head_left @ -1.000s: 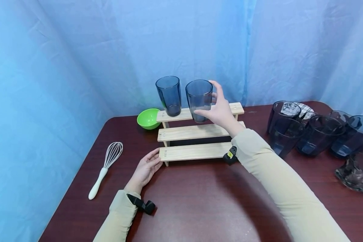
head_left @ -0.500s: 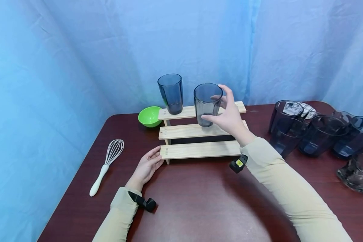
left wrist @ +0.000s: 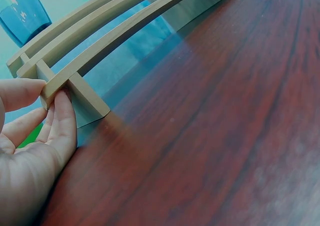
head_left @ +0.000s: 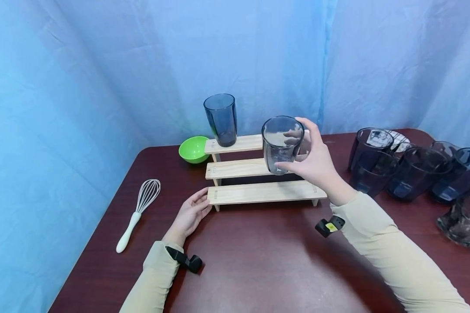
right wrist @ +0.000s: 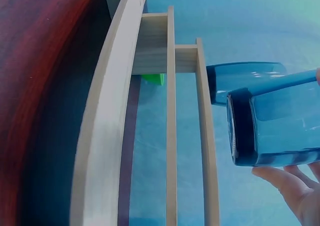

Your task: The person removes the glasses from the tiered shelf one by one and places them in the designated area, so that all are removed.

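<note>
My right hand (head_left: 315, 161) grips a blue-tinted drinking glass (head_left: 283, 143), thumb on the near side and fingers round the far side. In the head view this glass overlaps the top and middle tiers of a three-tier wooden rack (head_left: 254, 192); the right wrist view shows its base (right wrist: 243, 128) apart from the boards. At the rack's left end, my left hand (head_left: 189, 215) pinches the corner of the lowest board, thumb above and fingers beneath in the left wrist view. Another blue glass (head_left: 223, 121) stands upright on the left of the top tier.
Several dark blue glasses (head_left: 417, 174) stand at the right, with a checked cloth-like item (head_left: 401, 138) behind them and a dark glass object (head_left: 462, 224) in front. A green bowl (head_left: 193, 150) sits behind the rack's left end. A whisk (head_left: 138, 213) lies at the left.
My right hand has carried the glass rightward and nearer to me, away from the glass standing on the top tier. My left hand keeps its hold on the rack's corner.
</note>
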Demonstrator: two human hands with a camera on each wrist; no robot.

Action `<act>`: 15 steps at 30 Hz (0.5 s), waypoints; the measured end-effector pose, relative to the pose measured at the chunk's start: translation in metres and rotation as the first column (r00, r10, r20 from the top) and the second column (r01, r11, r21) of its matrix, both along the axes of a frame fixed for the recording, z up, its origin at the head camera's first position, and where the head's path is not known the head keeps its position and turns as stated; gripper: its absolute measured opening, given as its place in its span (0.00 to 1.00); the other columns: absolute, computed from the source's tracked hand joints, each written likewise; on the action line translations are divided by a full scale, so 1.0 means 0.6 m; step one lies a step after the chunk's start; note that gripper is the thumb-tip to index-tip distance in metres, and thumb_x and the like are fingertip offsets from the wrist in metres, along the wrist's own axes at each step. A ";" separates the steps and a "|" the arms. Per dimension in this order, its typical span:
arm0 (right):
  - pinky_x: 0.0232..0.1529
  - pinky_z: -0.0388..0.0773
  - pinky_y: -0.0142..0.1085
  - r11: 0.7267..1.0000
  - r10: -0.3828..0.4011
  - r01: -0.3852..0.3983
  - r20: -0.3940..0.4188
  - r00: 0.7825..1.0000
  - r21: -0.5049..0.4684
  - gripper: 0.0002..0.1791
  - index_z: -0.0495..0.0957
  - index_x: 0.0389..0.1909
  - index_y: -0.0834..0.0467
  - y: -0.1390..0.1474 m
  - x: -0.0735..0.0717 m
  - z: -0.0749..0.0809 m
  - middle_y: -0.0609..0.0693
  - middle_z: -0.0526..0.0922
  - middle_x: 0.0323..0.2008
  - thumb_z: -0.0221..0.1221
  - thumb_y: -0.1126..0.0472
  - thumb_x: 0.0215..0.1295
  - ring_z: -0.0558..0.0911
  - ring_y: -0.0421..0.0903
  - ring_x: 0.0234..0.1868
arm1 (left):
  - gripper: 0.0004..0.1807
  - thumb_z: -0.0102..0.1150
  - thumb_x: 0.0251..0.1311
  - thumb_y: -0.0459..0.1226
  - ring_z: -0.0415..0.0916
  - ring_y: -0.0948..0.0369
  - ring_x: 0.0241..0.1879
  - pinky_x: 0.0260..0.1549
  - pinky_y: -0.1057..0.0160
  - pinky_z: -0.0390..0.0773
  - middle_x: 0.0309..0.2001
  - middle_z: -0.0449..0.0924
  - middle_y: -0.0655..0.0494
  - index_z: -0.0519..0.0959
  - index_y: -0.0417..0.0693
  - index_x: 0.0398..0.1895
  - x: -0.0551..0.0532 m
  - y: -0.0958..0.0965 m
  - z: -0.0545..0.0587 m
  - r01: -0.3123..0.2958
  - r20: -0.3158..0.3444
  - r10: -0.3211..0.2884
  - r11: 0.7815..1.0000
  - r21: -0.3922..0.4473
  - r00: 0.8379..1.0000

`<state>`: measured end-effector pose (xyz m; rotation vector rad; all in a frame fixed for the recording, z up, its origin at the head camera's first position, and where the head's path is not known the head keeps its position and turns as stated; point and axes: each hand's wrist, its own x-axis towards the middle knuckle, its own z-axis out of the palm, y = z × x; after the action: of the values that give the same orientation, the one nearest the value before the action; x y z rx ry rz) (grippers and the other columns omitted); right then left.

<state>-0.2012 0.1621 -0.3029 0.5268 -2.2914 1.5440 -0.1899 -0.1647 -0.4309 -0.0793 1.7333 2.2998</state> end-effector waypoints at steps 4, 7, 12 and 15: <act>0.37 0.79 0.26 0.999 0.009 -0.008 0.011 1.000 -0.037 0.58 0.51 0.71 0.46 0.009 0.021 0.002 0.48 0.76 0.53 0.74 0.72 0.40 0.76 0.32 0.49 | 0.30 0.42 0.67 0.23 0.76 0.70 0.41 0.42 0.72 0.75 0.45 0.71 0.58 0.52 0.37 0.72 -0.001 0.000 -0.001 0.002 -0.001 -0.002 1.000 0.008 1.000; 0.36 0.80 0.27 0.997 0.040 -0.040 -0.006 0.999 -0.065 0.58 0.52 0.70 0.48 0.017 0.034 -0.001 0.43 0.75 0.52 0.72 0.77 0.38 0.76 0.31 0.51 | 0.30 0.41 0.67 0.23 0.76 0.70 0.41 0.42 0.72 0.75 0.45 0.71 0.58 0.52 0.37 0.72 -0.002 -0.001 -0.002 -0.001 0.001 0.001 1.000 0.011 1.000; 0.32 0.81 0.29 0.981 0.100 -0.110 -0.071 0.992 -0.160 0.59 0.52 0.69 0.55 0.033 0.051 -0.007 0.44 0.74 0.52 0.68 0.86 0.32 0.79 0.36 0.48 | 0.30 0.42 0.67 0.23 0.76 0.70 0.40 0.41 0.73 0.75 0.45 0.71 0.58 0.52 0.37 0.72 -0.002 -0.001 -0.002 -0.005 0.004 0.005 1.000 0.011 1.000; 0.31 0.81 0.29 0.967 0.123 -0.141 -0.095 0.988 -0.211 0.59 0.53 0.68 0.57 0.042 0.061 -0.007 0.47 0.75 0.51 0.65 0.89 0.31 0.81 0.36 0.43 | 0.30 0.41 0.67 0.23 0.76 0.70 0.40 0.41 0.73 0.75 0.45 0.71 0.58 0.52 0.37 0.72 -0.001 0.000 -0.001 -0.007 0.006 0.007 1.000 0.012 1.000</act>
<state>-0.1646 0.1874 -0.3072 0.6805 -2.0305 1.7747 -0.1907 -0.1646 -0.4315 -0.0898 1.7193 2.3120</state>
